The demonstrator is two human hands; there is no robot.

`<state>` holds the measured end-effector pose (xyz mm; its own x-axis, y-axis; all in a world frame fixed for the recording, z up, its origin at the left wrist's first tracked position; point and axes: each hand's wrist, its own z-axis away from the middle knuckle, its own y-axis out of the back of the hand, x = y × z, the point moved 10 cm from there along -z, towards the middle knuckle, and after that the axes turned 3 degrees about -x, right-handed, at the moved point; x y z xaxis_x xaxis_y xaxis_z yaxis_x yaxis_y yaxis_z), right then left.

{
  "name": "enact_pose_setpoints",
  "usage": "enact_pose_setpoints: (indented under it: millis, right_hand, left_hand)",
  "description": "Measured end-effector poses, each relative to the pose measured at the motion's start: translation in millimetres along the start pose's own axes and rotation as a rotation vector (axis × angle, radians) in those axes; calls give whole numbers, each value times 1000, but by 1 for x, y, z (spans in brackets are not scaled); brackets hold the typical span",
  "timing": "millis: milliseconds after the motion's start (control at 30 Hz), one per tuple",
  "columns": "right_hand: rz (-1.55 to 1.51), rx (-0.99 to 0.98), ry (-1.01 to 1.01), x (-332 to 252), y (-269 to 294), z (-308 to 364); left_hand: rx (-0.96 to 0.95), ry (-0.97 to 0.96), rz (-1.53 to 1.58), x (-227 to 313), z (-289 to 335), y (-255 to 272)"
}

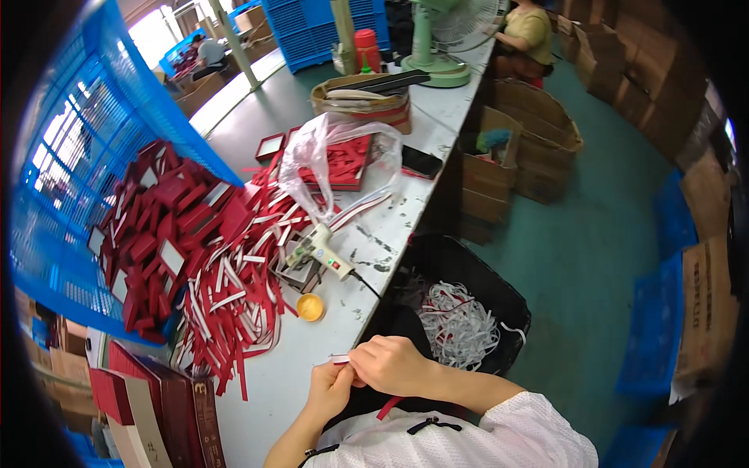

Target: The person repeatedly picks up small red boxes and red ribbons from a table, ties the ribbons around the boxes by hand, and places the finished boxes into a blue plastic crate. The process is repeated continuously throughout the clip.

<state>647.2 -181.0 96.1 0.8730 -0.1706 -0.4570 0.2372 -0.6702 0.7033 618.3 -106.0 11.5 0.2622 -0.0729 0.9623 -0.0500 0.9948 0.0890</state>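
Observation:
My left hand (330,388) and my right hand (392,363) meet at the table's near edge, fingers closed together. Between them they pinch a narrow red-and-white strip (340,359), its white face showing; most of it is hidden by my fingers. A red tail (389,407) hangs below my right hand, and I cannot tell whether it belongs to the same strip. Left of my hands lies a tangled heap of red-and-white strips (234,296). Beyond my hands are a small yellow round tub (310,307) and a pale glue gun (326,254) with a cord.
A tilted blue crate (78,292) spills small red boxes (175,203) at the left. A clear plastic bag (308,160), a phone (422,161) and a green fan (437,66) are on the table (289,366). A black bin (511,300) holds white strips. Another person (527,35) sits beyond.

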Motion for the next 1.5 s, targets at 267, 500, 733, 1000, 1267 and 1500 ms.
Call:
enact_pose_setpoints:
  millis: [267,500,733,1000,1267,1500]
  right_hand:
    - [-943,737,-814,136,-19,92]
    - [-1213,1208,-1485,307,-103,335]
    - [277,288,-1617,327,-40,414]
    - [-133,199,-592,116,46,56]
    - [-281,279,-100,0,74,-16]
    - [-1067,116,-451,53,41,19]
  left_hand:
    - [334,-109,338,-22,17,22]
    - [678,-278,821,-22,102,122]
    - [472,-581,997,66,164,169]
    - [-99,-15,521,90,64,46]
    - [-492,-339,79,120,4,29]
    - [1190,-521,-540,58,-54,370]
